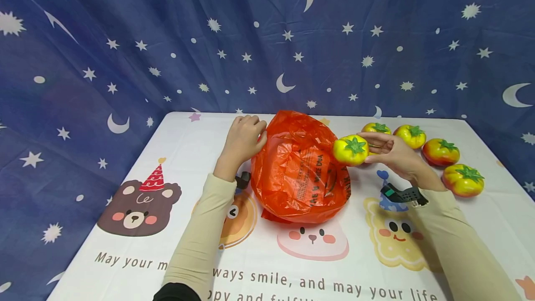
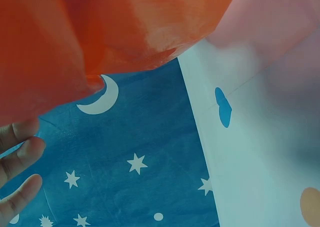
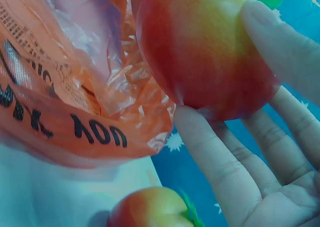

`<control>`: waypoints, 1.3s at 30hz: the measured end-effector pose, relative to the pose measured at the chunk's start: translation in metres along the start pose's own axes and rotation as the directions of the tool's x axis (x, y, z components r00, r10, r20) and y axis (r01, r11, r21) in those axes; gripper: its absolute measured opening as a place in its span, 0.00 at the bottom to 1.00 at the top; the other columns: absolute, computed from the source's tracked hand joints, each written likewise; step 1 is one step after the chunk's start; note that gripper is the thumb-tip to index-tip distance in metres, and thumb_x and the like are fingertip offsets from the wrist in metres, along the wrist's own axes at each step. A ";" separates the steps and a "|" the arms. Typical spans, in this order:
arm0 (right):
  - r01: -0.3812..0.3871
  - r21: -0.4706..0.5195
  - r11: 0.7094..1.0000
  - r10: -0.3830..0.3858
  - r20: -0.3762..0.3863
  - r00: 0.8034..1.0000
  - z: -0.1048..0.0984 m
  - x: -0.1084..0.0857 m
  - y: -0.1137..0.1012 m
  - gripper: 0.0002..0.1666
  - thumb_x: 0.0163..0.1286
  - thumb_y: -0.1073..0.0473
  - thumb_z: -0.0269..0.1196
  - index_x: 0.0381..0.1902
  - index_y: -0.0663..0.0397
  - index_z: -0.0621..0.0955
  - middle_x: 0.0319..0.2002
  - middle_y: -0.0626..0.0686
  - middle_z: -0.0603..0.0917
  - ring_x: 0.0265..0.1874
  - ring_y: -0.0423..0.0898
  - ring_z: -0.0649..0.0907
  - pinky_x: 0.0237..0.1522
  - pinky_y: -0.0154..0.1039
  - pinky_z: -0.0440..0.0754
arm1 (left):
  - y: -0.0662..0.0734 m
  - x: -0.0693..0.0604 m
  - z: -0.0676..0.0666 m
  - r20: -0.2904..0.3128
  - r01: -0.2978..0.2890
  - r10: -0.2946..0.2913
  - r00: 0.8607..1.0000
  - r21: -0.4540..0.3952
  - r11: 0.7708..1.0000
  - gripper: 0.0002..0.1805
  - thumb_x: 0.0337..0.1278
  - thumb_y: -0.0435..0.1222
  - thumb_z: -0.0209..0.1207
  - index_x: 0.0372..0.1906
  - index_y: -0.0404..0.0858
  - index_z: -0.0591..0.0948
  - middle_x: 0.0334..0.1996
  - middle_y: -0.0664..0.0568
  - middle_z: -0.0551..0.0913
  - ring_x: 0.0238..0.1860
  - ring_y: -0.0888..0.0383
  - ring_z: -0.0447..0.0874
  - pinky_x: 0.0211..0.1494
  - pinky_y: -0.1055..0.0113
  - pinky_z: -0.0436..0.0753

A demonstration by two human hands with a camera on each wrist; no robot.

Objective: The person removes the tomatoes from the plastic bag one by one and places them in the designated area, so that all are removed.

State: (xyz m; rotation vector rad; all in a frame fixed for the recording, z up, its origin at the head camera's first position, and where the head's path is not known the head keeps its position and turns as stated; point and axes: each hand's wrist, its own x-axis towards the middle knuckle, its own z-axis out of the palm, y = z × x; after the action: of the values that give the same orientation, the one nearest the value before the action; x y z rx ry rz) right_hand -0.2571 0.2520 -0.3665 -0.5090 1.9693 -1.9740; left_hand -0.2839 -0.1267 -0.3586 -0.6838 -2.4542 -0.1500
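Note:
A red plastic bag (image 1: 292, 171) with black print stands opened on the table. At its upper left rim my left hand (image 1: 244, 136) grips the plastic with curled fingers; in the left wrist view some fingertips (image 2: 25, 154) show beneath the orange-looking film, and the thumb is out of sight. Over the bag's right rim, my right hand (image 1: 390, 152) holds a yellow-and-red tomato (image 1: 350, 150) with a green leafy top. Thumb and fingertips pinch this tomato (image 3: 205, 47) from its sides in the right wrist view. The bag's inner bottom cannot be made out.
Several more tomatoes (image 1: 463, 180) lie to the right of the bag, one partly behind my right hand. A white tablecloth (image 1: 138, 254) with cartoon prints covers the table. Behind it hangs a blue curtain (image 1: 234, 27) with moons and stars.

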 end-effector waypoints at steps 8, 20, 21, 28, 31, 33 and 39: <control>0.009 -0.018 1.000 -0.010 -0.047 0.999 -0.009 -0.012 0.002 0.31 0.58 0.78 0.59 0.56 0.45 0.76 0.49 0.35 0.82 0.46 0.32 0.83 0.44 0.26 0.80 | 0.002 0.000 -0.002 -0.004 -0.002 0.002 1.000 0.001 1.000 0.07 0.55 0.36 0.54 0.30 0.39 0.81 0.24 0.49 0.78 0.32 0.50 0.78 0.46 0.56 0.75; -0.034 0.046 0.998 0.039 -0.108 0.993 -0.026 -0.031 0.011 0.30 0.59 0.77 0.59 0.53 0.40 0.78 0.47 0.35 0.83 0.44 0.32 0.84 0.43 0.26 0.81 | 0.001 0.000 0.000 -0.001 -0.001 0.001 1.000 -0.003 1.000 0.07 0.55 0.36 0.54 0.30 0.39 0.81 0.24 0.49 0.78 0.32 0.51 0.77 0.47 0.56 0.75; -0.028 0.058 0.998 0.034 -0.108 0.994 -0.028 -0.032 0.012 0.30 0.59 0.77 0.58 0.53 0.41 0.78 0.47 0.36 0.83 0.44 0.32 0.84 0.43 0.27 0.81 | 0.001 0.000 0.000 0.000 0.000 0.000 1.000 -0.003 1.000 0.07 0.55 0.36 0.54 0.30 0.39 0.81 0.24 0.49 0.78 0.32 0.51 0.77 0.47 0.56 0.75; -0.061 0.013 0.998 0.063 -0.164 0.984 -0.041 -0.042 0.018 0.31 0.59 0.76 0.59 0.55 0.42 0.76 0.48 0.32 0.82 0.44 0.29 0.83 0.41 0.25 0.81 | 0.002 0.000 -0.001 -0.002 -0.001 0.001 1.000 -0.002 1.000 0.07 0.55 0.36 0.54 0.31 0.39 0.81 0.25 0.49 0.78 0.32 0.50 0.78 0.47 0.56 0.76; -0.090 -0.029 0.996 0.082 -0.193 0.978 -0.047 -0.047 0.020 0.32 0.59 0.75 0.60 0.59 0.43 0.75 0.48 0.30 0.80 0.44 0.27 0.81 0.42 0.23 0.80 | 0.002 0.000 -0.001 -0.007 -0.003 0.003 1.000 -0.004 1.000 0.07 0.55 0.36 0.54 0.30 0.39 0.81 0.25 0.48 0.78 0.32 0.50 0.78 0.47 0.56 0.76; -0.101 -0.043 0.994 0.090 -0.207 0.974 -0.050 -0.049 0.022 0.33 0.59 0.74 0.61 0.61 0.45 0.73 0.49 0.29 0.79 0.44 0.25 0.81 0.42 0.22 0.79 | 0.001 0.000 -0.001 -0.010 -0.004 0.004 1.000 -0.006 1.000 0.06 0.55 0.35 0.54 0.30 0.39 0.81 0.25 0.48 0.78 0.32 0.50 0.78 0.47 0.56 0.76; -0.131 -0.044 0.990 0.116 -0.240 0.964 -0.058 -0.056 0.025 0.37 0.59 0.72 0.62 0.66 0.48 0.68 0.48 0.28 0.77 0.43 0.23 0.79 0.41 0.21 0.78 | 0.001 -0.001 -0.001 -0.012 -0.007 0.007 1.000 -0.009 1.000 0.06 0.55 0.35 0.55 0.30 0.38 0.81 0.24 0.48 0.78 0.32 0.50 0.77 0.46 0.56 0.76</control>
State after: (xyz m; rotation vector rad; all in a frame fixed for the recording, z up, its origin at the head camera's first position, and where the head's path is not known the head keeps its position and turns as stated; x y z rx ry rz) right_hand -0.2348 0.3285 -0.3934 -0.1632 2.1488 -1.9802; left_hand -0.2825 -0.1258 -0.3586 -0.6934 -2.4407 -0.1627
